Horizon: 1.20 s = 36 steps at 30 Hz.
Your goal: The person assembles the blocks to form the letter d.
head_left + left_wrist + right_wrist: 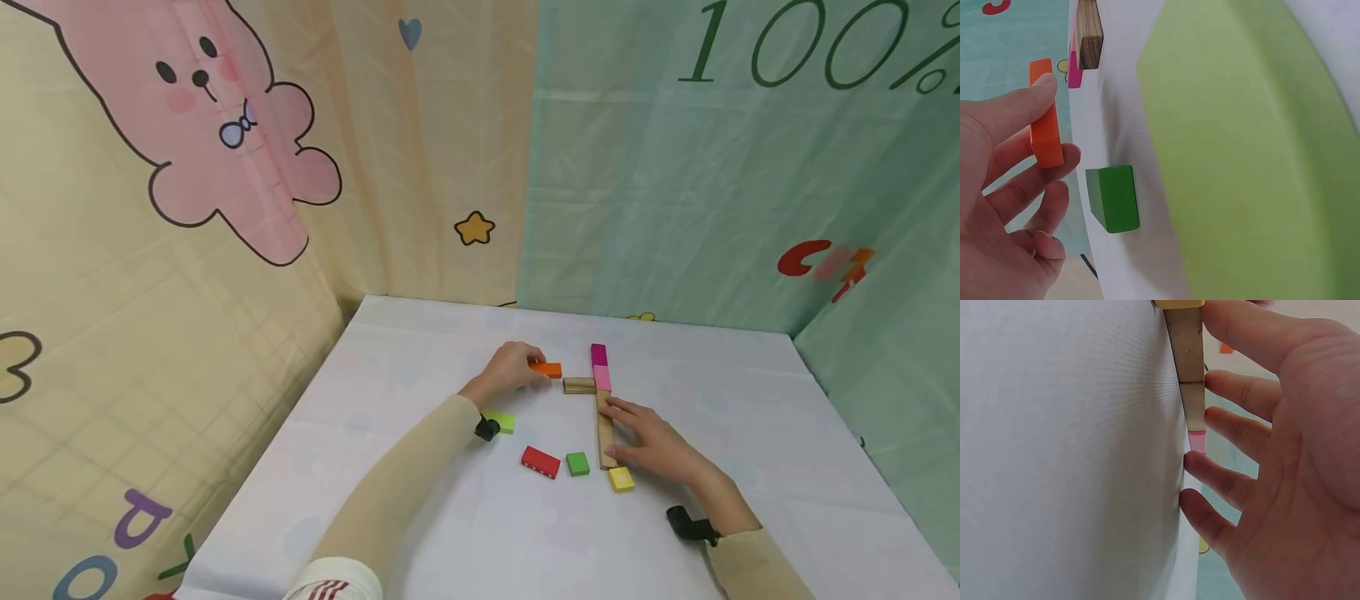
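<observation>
My left hand (513,367) pinches an orange block (1047,134) between thumb and fingers, raised above the white tabletop in the left wrist view. Just to the right of it lies a short wooden block (577,386), its end against a straight row. From far to near, that row has a magenta block (598,354), a pink block (602,377), bare wooden blocks (606,437) and a yellow block (621,479). Alongside the wooden part, my right hand (652,437) is spread with fingers extended, thumb and fingertips at the row's right edge.
Left of the row lie a green block (577,464) and a red block (540,462) with white dots. A lime block (504,422) sits by the left wrist and looms large in its view, with a dark green block (1119,199) beside it. Printed curtains (652,208) hang behind the table.
</observation>
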Each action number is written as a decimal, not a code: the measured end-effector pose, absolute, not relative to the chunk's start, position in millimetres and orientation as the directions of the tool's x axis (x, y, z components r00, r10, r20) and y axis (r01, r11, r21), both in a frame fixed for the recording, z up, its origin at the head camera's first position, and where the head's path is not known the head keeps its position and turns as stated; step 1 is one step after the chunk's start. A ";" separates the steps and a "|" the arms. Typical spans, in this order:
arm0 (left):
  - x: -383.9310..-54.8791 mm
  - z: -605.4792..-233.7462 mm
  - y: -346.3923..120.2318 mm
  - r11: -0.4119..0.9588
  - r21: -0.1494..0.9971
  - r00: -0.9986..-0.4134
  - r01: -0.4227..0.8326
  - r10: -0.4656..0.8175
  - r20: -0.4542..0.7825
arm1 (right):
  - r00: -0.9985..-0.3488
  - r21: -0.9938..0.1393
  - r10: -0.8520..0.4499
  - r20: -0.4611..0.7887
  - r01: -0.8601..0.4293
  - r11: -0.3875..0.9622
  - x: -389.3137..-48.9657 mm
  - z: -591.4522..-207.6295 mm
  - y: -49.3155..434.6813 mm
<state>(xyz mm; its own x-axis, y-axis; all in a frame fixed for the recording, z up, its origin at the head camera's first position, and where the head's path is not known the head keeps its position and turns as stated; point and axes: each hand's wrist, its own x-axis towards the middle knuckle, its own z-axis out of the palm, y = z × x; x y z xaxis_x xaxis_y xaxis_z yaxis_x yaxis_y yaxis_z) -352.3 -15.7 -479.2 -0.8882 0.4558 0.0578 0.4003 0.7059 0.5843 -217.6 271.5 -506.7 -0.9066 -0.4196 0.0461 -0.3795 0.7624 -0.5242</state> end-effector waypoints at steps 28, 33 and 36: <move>-335.8 -482.1 -3.1 0.805 0.365 -0.863 0.468 0.505 -0.009 | -0.909 -0.525 -0.414 0.050 -0.377 0.763 -217.4 -504.8 270.8; -335.3 -482.2 -0.5 0.812 0.354 -0.863 0.465 0.505 -0.024 | -0.906 -0.527 -0.420 0.055 -0.383 0.758 -217.6 -507.0 271.1; -335.8 -484.0 0.8 0.812 0.354 -0.862 0.463 0.506 -0.032 | -0.906 -0.531 -0.419 0.056 -0.383 0.756 -217.7 -508.1 271.3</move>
